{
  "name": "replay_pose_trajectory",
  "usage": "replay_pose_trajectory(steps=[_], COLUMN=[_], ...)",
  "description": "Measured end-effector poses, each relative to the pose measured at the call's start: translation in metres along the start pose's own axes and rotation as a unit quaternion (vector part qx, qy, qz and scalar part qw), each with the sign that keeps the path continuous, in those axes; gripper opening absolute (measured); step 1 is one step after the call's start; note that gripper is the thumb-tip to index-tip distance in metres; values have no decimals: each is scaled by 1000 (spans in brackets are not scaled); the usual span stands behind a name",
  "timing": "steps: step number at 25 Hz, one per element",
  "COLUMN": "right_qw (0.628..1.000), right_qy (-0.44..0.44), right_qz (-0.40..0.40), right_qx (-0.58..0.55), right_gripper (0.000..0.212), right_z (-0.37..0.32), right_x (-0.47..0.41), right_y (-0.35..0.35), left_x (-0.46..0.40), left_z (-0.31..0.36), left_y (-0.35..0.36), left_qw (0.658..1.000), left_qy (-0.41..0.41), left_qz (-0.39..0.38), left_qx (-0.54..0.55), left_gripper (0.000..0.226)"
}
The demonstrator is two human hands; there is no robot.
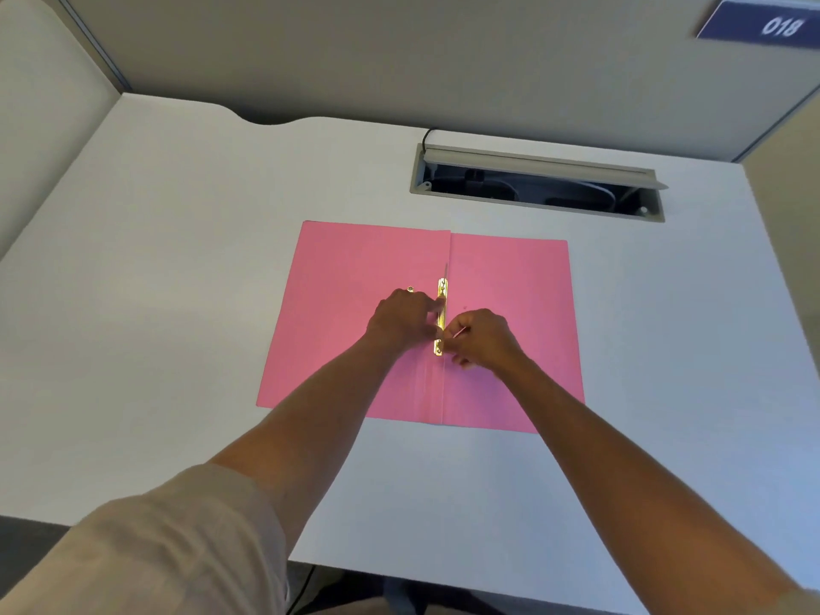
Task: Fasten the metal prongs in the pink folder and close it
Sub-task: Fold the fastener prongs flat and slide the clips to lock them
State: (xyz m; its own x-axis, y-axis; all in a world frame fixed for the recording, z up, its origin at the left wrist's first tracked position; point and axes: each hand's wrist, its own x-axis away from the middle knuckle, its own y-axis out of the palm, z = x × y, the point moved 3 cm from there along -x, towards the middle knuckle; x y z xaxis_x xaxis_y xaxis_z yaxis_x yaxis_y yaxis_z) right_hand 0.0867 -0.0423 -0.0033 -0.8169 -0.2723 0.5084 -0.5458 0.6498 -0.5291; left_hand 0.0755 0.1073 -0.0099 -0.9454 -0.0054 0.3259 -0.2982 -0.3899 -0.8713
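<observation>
A beige sleeve (177, 539) covers the left upper arm as both forearms reach across a white desk (155, 268) to a pink folder (355, 268) lying open at its centre. The left hand (401, 319), fingers curled, presses the brass fastener (441, 317) along the fold; the right hand (481, 337) pinches a thin metal prong (460, 332) beside it. Beyond, a cable hatch (537, 182) stands open. A blue sign (774, 22) reads "018".
</observation>
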Motion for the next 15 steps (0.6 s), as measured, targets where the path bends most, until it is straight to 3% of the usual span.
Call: replay_pose_trajectory(steps=[2,6,15], right_qw=[997,985,963], right_qy=[-45,-77,-120], right_qz=[46,143,233], right_qx=[41,59,66], right_gripper=[6,23,23], right_z=[6,16,19], right_x=[7,24,41], right_y=[7,27,47], left_x=[0,1,-2], left_z=[0,-1,-5], left_y=[0,1,6], left_qw=[1000,1000,1000], left_qy=[0,9,17], left_qz=[-7,-8,-10], left_qx=[1,-3,-4], left_gripper=[43,47,53])
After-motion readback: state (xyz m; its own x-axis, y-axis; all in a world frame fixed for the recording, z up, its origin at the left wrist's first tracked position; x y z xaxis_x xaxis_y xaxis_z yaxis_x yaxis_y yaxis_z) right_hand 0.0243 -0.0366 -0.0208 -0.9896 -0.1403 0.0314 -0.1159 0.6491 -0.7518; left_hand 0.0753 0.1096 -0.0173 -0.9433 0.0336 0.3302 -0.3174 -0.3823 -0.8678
